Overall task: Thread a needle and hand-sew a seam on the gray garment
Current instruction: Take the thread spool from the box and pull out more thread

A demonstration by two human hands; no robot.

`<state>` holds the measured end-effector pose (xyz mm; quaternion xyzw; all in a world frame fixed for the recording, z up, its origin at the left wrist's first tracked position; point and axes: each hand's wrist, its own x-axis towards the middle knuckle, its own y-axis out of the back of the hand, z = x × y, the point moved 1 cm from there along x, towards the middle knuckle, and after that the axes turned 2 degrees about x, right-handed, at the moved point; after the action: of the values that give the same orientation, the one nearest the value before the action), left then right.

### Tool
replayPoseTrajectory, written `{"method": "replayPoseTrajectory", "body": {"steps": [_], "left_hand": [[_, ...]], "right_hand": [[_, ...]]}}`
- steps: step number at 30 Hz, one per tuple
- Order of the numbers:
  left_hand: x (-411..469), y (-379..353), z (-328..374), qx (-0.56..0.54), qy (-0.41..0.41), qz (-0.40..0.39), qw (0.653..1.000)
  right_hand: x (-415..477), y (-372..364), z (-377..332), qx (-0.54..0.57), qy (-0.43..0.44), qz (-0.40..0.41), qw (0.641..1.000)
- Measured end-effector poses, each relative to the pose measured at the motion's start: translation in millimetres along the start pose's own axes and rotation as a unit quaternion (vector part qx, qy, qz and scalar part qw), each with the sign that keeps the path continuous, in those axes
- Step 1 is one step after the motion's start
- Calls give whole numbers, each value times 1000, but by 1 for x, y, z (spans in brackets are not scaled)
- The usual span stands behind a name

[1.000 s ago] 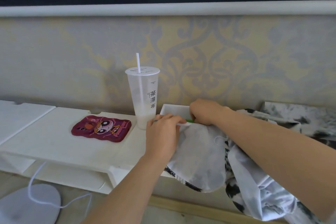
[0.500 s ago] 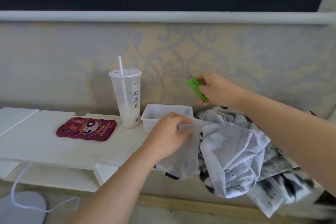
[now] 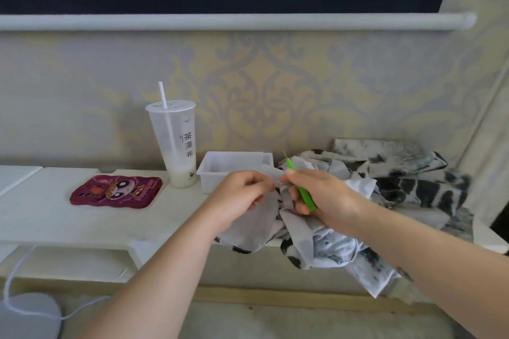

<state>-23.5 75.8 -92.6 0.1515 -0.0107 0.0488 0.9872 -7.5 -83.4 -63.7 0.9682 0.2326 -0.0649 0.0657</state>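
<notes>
Fingers (image 3: 260,184) of your left hand (image 3: 242,192) curl in a pinch on a fold of the soft gray garment (image 3: 303,239) blotched black and white. It lies heaped at centre right on the white shelf (image 3: 55,217) and hangs over the front edge. Your right hand (image 3: 322,195) grips one slim green plastic tool (image 3: 304,192), fine tip up, right beside that fold. Behind your hands stands one white rectangular plastic tray (image 3: 234,170). Left of it are one tall clear plastic cup (image 3: 176,143) with a white straw and one glossy maroon cartoon phone case (image 3: 117,191) lying flat. One white cable (image 3: 16,278) loops at lower left.
</notes>
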Motion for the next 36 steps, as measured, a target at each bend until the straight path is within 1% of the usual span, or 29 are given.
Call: {"method": "replayPoseTrajectory", "body": {"steps": [3, 5, 7, 10, 12, 14, 17, 24, 28, 36], "left_hand": [[-5, -1, -1, -153, 64, -29, 986], [-7, -3, -2, -225, 90, -49, 969], [-9, -5, -1, -281, 106, -63, 952], [-10, -6, 0, -334, 118, -70, 933], [-8, -8, 0, -367, 120, -69, 920], [-7, -10, 0, -396, 121, -56, 909], [-5, -14, -2, -411, 118, -41, 903], [-7, -16, 1, -424, 109, -31, 899], [-7, -17, 2, -425, 108, -32, 898], [-6, -18, 3, -425, 108, -37, 898]], "right_hand": [[-7, 3, 8, -80, 35, 18, 996], [-11, 2, 7, -79, 54, 20, 995], [-13, 1, 2, -43, 45, -8, 998], [-16, 0, -6, 26, -29, -66, 997], [-17, 0, -7, 88, -87, -96, 988], [-19, -1, -3, 123, -127, -114, 978], [-20, -5, 4, 137, -149, -120, 972], [-18, -9, 4, 128, -130, -82, 980], [-17, -12, 3, 112, -124, -73, 983], [-15, -15, 3, 122, -105, -58, 985]]}}
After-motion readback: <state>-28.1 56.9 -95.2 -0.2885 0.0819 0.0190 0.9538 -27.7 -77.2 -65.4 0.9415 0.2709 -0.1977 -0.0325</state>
